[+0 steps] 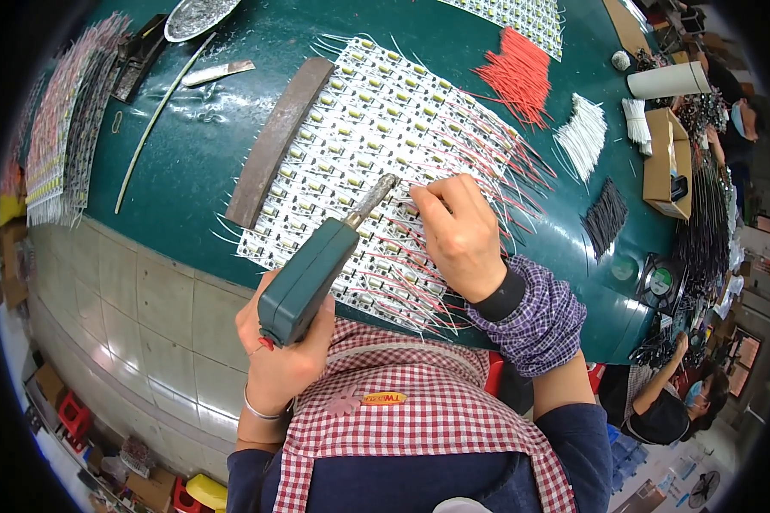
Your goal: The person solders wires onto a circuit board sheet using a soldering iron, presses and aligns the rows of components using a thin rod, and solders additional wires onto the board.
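Over the middle of the frame, the person's left hand (287,368) is wrapped firmly around the green soldering gun (308,278), its tip slanting up toward the right over the white board (376,162). The right hand (462,235) comes in just beside that tip, thumb and forefinger pinched together and the other fingers curled; from here I can't tell whether a wire is caught between them. The board lies mid-frame on the green surface (201,171), a dark bar (281,141) along its left edge and loose wire ends fringing its right side. Toward the upper right sit heaps of red wires (519,75) and white wires (582,132), with black wires (605,218) lower down. At upper left, a blade (218,73) lies near a thin rod (158,128).
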A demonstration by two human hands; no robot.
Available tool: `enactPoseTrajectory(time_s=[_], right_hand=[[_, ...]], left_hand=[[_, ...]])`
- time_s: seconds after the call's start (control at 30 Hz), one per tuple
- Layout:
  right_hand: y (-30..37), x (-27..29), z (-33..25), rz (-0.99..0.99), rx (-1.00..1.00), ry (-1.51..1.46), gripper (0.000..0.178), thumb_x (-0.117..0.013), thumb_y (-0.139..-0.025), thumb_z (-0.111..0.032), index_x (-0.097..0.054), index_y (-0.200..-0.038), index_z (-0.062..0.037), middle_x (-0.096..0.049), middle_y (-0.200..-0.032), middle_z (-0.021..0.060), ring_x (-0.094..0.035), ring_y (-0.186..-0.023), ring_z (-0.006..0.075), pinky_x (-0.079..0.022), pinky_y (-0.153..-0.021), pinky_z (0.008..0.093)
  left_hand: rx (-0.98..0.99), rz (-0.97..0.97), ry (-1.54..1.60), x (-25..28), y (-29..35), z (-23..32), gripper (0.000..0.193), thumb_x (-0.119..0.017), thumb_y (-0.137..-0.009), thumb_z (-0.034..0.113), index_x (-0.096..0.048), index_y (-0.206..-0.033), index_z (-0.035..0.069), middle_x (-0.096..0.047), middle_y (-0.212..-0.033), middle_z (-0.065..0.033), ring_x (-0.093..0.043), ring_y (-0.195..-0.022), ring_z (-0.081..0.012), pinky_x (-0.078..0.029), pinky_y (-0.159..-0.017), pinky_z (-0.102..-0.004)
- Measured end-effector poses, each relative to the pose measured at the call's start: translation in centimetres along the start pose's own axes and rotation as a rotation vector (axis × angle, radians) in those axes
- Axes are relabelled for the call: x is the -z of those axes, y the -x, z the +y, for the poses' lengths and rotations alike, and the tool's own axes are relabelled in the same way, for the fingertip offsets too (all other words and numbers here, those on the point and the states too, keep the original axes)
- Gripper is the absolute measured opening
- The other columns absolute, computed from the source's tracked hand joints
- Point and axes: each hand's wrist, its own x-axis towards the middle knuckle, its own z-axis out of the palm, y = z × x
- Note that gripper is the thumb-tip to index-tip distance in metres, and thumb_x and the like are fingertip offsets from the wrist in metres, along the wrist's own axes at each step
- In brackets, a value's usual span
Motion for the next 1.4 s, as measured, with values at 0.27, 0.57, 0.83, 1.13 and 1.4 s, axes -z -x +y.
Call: enactPoseTrajectory(time_s=[0.27, 0.57, 0.83, 1.13, 1.4], right_hand=[[0.0, -0.1, 0.1, 0.01, 0.007, 0.006, 0.027, -0.064, -0.071, 0.001, -0.066, -0.098, 0.0015, -0.056, -0.089, 0.0096, -0.056, -0.082, 0.0255, -0.049, -0.066, 0.0347], [-0.1, -0.2, 0.0, 0.0, -0.001, 0.013, 0.028, -0.064, -0.07, 0.001, -0.065, -0.097, 0.0015, -0.054, -0.087, 0.0097, -0.055, -0.082, 0.0257, -0.049, -0.066, 0.0348], [-0.1, 0.0, -0.2, -0.011, -0.022, 0.009, 0.028, -0.063, -0.069, 0.002, -0.065, -0.098, 0.0015, -0.054, -0.089, 0.0106, -0.055, -0.083, 0.0269, -0.048, -0.068, 0.0359], [0.1, -0.1, -0.2, 0.073, 0.005, -0.011, 0.027, -0.063, -0.071, 0.002, -0.065, -0.098, 0.001, -0.056, -0.091, 0.0099, -0.056, -0.084, 0.0269, -0.047, -0.068, 0.0375], [0.5, 0.0, -0.8, 0.075, 0.021, -0.003, 0.024, -0.065, -0.071, 0.001, -0.067, -0.095, -0.0009, -0.056, -0.082, 0.0061, -0.055, -0.078, 0.024, -0.046, -0.066, 0.0364]], left_hand=[[-0.025, -0.046, -0.064, -0.2, -0.1, -0.2, 0.018, -0.071, -0.077, -0.006, -0.066, -0.094, -0.003, -0.065, -0.082, -0.0089, -0.062, -0.064, -0.0161, -0.048, -0.059, -0.0283], [-0.064, -0.049, -0.114, -0.3, -0.2, -0.3, 0.019, -0.071, -0.077, -0.006, -0.066, -0.095, -0.003, -0.066, -0.085, -0.0105, -0.064, -0.066, -0.0182, -0.05, -0.061, -0.0294], [-0.069, 0.007, -0.056, -0.2, 0.4, -0.7, 0.02, -0.073, -0.076, -0.008, -0.066, -0.095, -0.006, -0.068, -0.089, -0.0104, -0.065, -0.071, -0.0145, -0.05, -0.063, -0.0267], [0.001, 0.116, 0.096, -0.5, 1.2, -0.9, 0.02, -0.075, -0.074, -0.005, -0.066, -0.093, -0.004, -0.068, -0.085, -0.0109, -0.066, -0.066, -0.0192, -0.05, -0.061, -0.029], [-0.021, 0.105, 0.074, 0.0, 1.5, -0.9, 0.02, -0.074, -0.075, -0.006, -0.067, -0.094, -0.005, -0.069, -0.087, -0.0118, -0.067, -0.069, -0.0193, -0.051, -0.062, -0.0286]])
